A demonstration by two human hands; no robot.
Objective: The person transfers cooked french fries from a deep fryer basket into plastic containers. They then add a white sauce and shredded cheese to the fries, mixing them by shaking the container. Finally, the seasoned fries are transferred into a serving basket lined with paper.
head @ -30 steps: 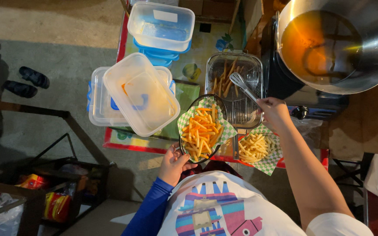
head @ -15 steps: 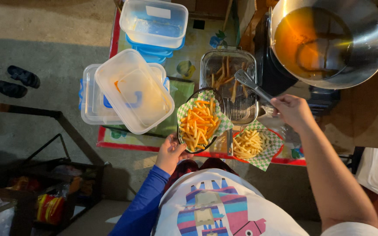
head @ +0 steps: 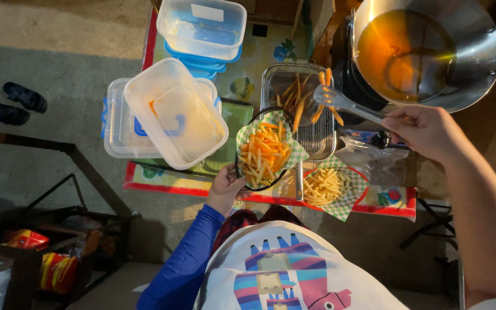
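My left hand [head: 225, 186], in a blue sleeve, holds the near rim of a black wire basket [head: 242, 179] lined with green checked paper and heaped with orange-dusted fries [head: 265, 152]. My right hand [head: 426, 129] grips metal tongs [head: 343, 103]. The tong tips pinch a few fries in the air over a steel draining tray [head: 317, 135] that holds more fries. Beside the black basket, a red basket [head: 364, 192] with checked paper holds pale fries [head: 322, 186].
A big steel wok of oil [head: 477, 51] sits at the far right. Clear plastic tubs [head: 173, 115] and blue-lidded tubs [head: 202, 26] stand on the left of the patterned table mat [head: 162, 181]. A clear bag [head: 368, 158] lies under my right wrist. Sandals [head: 24, 97] lie on the floor.
My right hand has lifted the tongs out of the steel tray with fries pinched in them. My left hand still holds the black basket.
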